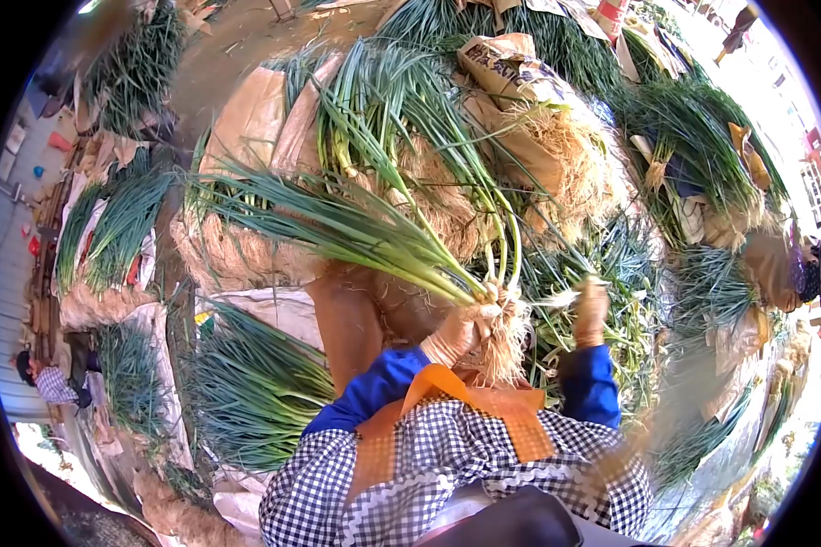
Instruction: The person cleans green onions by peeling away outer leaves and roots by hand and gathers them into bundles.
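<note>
My left hand (461, 334) is closed around the lower stems of a bunch of green onions (374, 239). The long green leaves fan out up and to the left, while the pale roots (504, 351) hang below my fingers. To the right of the bunch, my right hand (592, 313) is closed and slightly blurred. A pale, thin peeled leaf (558, 299) sticks out from its fingers toward the bunch. Beneath my right hand lies a heap of loose green leaves and peelings (616, 365).
More green onions lie ahead (374, 100), beside a printed paper sack (511, 73) and tangled roots (575, 164). Another pile (255, 387) rests at my left. A person (57, 383) sits at the far left, near more onion piles (123, 219).
</note>
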{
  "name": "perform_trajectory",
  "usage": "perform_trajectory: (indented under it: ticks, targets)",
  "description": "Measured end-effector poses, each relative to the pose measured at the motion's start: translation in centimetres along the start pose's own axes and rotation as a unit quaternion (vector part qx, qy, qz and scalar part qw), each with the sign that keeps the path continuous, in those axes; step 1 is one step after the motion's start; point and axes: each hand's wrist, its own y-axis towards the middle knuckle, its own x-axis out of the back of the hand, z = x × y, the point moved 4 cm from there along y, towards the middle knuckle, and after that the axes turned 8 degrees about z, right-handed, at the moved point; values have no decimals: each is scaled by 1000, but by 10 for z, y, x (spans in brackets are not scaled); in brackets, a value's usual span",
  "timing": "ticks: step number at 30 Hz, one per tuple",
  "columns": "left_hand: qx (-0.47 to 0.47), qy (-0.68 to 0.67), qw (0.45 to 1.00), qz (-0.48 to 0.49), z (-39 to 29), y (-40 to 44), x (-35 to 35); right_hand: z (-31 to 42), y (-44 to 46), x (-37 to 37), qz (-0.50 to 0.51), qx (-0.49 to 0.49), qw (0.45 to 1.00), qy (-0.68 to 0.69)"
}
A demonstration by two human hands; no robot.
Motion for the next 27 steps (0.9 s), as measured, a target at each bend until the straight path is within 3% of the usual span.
perform_trajectory:
  ticks: [1, 2, 4, 5, 6, 7, 8, 9, 10, 12, 14, 16, 18, 19, 22, 24, 26, 27]
  targets:
    - [-14, 10, 1000, 2, -5, -1, -7, -10, 14, 41, -7, 73, 938, -338]
    - [-29, 19, 999, 2, -9, -3, -11, -17, 18, 60, -10, 134, 761, -634]
    - [-32, 50, 998, 27, -10, -4, -10, 9, 13, 71, 163, -181, 729, -640]
    - [-4, 84, 996, 0, 0, -3, 2, 43, 11, 48, 166, -186, 746, -618]
    - [29, 119, 992, -28, 12, -6, 8, 56, 14, 21, 191, -110, 776, -591]
    - [73, -37, 996, 34, 28, -5, -6, 72, 9, -6, 243, -80, 841, -476]
    - [70, -23, 995, 72, 35, -3, -9, 93, -1, -42, 337, -84, 895, -280]
    - [84, -18, 994, 70, 41, -4, -15, 102, -10, -72, 418, -69, 901, -89]
    - [95, -13, 993, 66, 42, -6, -23, 76, -3, -100, 468, 12, 882, 54]
    - [85, 24, 994, 61, 35, -8, -45, 87, -2, -111, 501, -86, 830, 231]
    - [82, 51, 994, 50, 32, -6, -47, 106, -7, -108, 393, -60, 863, 312]
    - [92, 42, 993, 66, 39, -2, -49, 111, -8, -103, 388, -69, 823, 408]
    - [105, 32, 990, 84, 49, 4, -57, 123, -9, -92, 283, -74, 840, 456]
    - [110, 40, 990, 85, 54, 6, -62, 116, 1, -77, 349, -34, 855, 382]
    - [144, 101, 982, 64, 70, 12, -58, 126, 0, -54, 201, -63, 922, 326]
    - [106, -52, 988, 96, 88, 19, -64, 118, 4, -49, 215, -77, 902, 367]
    - [145, -47, 985, 81, 101, 21, -69, 126, 10, -35, 300, 85, 929, 202]
    - [176, -53, 981, 64, 108, 21, -70, 129, 12, -32, 309, 40, 929, 202]
